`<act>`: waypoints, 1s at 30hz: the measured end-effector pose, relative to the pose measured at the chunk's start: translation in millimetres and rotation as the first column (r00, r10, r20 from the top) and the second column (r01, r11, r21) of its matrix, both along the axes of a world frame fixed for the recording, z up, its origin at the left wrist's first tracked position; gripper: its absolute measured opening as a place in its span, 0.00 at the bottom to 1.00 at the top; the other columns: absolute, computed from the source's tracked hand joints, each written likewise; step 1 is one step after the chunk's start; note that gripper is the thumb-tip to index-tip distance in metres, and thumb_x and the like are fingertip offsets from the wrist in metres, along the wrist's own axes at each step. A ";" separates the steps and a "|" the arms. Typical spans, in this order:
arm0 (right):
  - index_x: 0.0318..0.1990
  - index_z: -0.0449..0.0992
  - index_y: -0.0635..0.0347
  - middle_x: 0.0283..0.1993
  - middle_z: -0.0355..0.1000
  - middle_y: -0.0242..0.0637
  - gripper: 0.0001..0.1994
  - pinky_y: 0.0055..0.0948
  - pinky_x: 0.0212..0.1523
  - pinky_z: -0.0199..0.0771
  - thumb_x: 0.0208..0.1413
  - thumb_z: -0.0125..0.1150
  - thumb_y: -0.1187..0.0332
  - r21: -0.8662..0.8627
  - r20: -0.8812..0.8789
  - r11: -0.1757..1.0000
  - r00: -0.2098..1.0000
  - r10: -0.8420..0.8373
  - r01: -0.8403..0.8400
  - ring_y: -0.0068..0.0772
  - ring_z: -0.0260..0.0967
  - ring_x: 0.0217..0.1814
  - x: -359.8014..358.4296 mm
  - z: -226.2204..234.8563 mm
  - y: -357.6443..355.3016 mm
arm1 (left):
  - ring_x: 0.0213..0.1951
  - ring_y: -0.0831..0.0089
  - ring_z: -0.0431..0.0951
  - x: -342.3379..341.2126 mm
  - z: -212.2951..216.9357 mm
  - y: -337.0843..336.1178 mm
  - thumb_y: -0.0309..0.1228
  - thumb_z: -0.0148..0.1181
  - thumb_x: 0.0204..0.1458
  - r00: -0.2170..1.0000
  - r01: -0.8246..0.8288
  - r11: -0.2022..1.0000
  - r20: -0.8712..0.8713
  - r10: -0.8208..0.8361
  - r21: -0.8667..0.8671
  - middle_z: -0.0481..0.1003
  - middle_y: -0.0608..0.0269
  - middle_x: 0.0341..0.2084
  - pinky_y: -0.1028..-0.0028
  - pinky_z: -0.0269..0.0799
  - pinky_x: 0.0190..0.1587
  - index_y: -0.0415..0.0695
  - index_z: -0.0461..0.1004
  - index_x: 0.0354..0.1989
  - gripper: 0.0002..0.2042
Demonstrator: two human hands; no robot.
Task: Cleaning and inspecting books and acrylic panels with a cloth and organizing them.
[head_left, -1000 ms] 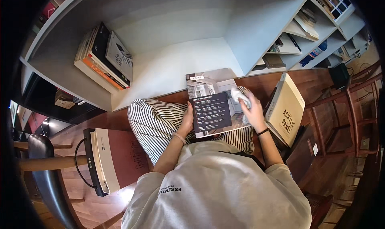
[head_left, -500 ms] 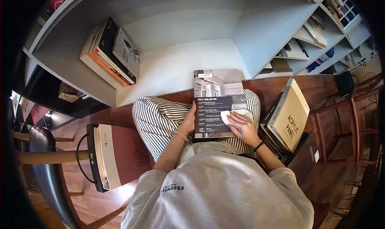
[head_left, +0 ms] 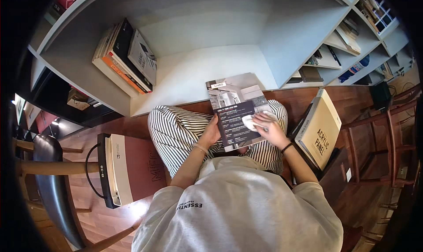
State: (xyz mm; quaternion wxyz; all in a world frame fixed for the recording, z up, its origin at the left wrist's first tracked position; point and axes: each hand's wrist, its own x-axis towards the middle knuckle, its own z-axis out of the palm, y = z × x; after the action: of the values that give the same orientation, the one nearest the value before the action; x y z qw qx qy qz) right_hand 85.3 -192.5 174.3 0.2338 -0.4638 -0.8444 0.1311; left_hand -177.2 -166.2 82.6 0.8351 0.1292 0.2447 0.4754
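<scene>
Over my lap lies a brochure (head_left: pixel 232 94) with a grey interior photo and a dark text panel on its cover, tilted a little to the left. My left hand (head_left: pixel 210 133) grips its left edge, thumb on the cover, the other fingers hidden. My right hand (head_left: pixel 272 131) is closed on a crumpled white cloth (head_left: pixel 248 122), which rests against the right side of the cover. Whether it is fabric or tissue I cannot tell.
Ahead stands a pale shelf unit (head_left: pixel 211 62), with several upright books (head_left: pixel 125 58) at its left. A large dark red binder (head_left: pixel 141 164) lies on the floor to my left. At my right are a cream sample box (head_left: pixel 321 128) and wooden chairs (head_left: pixel 370 141); a black-cushioned chair (head_left: pixel 48 177) stands far left.
The brochure has turned counter-clockwise, its top edge swinging left and its lower edge right. My right hand with the cloth has shifted slightly right and stays on the cover.
</scene>
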 end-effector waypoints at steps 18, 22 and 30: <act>0.54 0.73 0.57 0.56 0.70 0.45 0.19 0.37 0.66 0.56 0.54 0.56 0.66 0.065 -0.107 0.989 0.984 0.141 -0.134 0.44 0.63 0.62 -101.2 -9.0 -30.5 | 0.51 0.63 0.72 5.4 -30.8 10.0 0.40 0.40 0.64 0.989 -0.145 0.989 0.012 0.145 0.004 0.70 0.60 0.51 0.60 0.70 0.54 0.47 0.62 0.56 0.16; 0.56 0.71 0.56 0.57 0.69 0.45 0.20 0.37 0.66 0.56 0.54 0.57 0.66 -0.001 -0.083 0.988 0.985 0.152 -0.153 0.45 0.64 0.62 -89.9 -6.8 -25.5 | 0.51 0.62 0.72 7.9 -22.0 7.6 0.40 0.39 0.64 0.993 -0.119 0.992 -0.014 0.119 -0.030 0.70 0.58 0.51 0.60 0.70 0.54 0.46 0.62 0.55 0.16; 0.53 0.73 0.57 0.56 0.69 0.46 0.18 0.40 0.65 0.56 0.54 0.55 0.68 0.071 0.018 0.970 0.972 -0.234 0.233 0.47 0.64 0.61 -34.6 -17.7 22.7 | 0.52 0.62 0.71 7.3 9.7 -2.7 0.38 0.37 0.65 0.995 -0.101 0.990 -0.024 0.099 -0.095 0.70 0.58 0.52 0.59 0.69 0.56 0.46 0.62 0.57 0.17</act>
State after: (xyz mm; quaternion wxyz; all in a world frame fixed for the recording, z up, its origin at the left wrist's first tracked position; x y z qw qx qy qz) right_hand 50.6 -169.9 156.6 0.2525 -0.5533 -0.7909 0.0676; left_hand -169.9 -169.0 92.4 0.8129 0.0812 0.2816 0.5032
